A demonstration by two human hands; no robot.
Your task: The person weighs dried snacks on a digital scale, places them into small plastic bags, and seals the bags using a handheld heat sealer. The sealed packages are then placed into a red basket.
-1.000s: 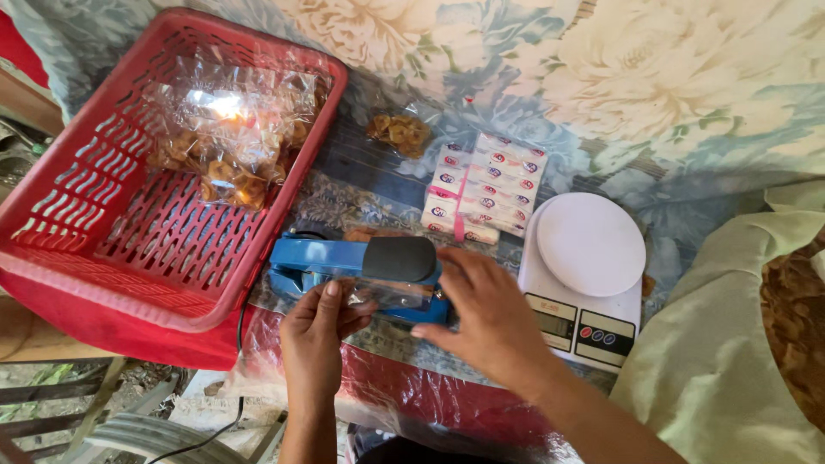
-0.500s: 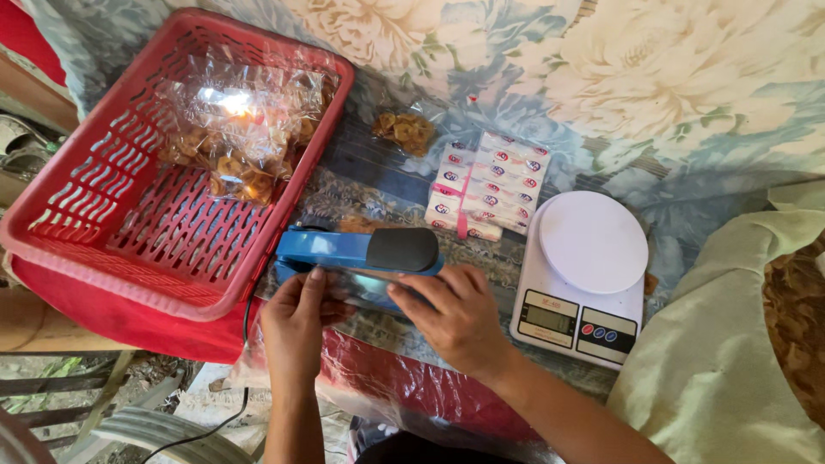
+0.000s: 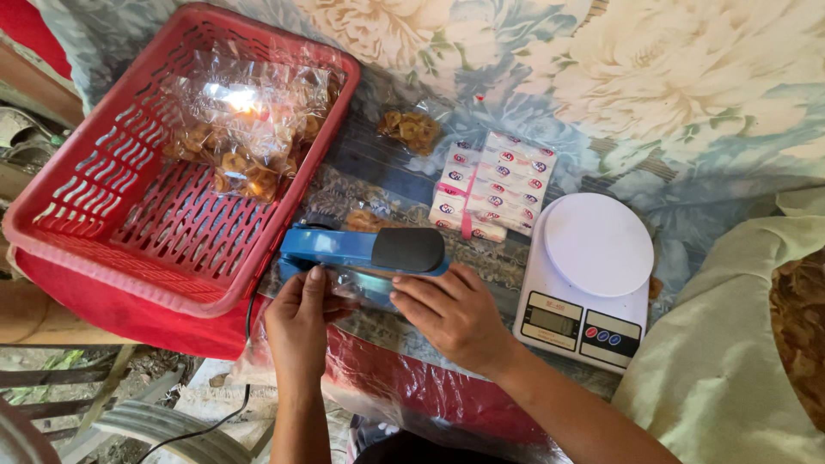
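A blue heat sealer (image 3: 361, 251) with a black handle pad lies on the table, its arm raised a little. My left hand (image 3: 299, 322) and my right hand (image 3: 451, 314) both pinch the edge of a clear plastic bag (image 3: 365, 288) that lies in the sealer's jaw. The bag's brown snack contents (image 3: 365, 221) show just behind the sealer. A cord runs down from the sealer's left end.
A red slotted basket (image 3: 129, 232) at left holds clear bags of brown snacks (image 3: 241, 129). Another small snack bag (image 3: 411, 129) and a banded stack of small white packets (image 3: 494, 182) lie behind the sealer. A white digital scale (image 3: 589, 279) stands at right.
Both hands have shifted a little along the bag's edge at the sealer. The camera view has drifted, so the scale and basket sit lower right in the picture.
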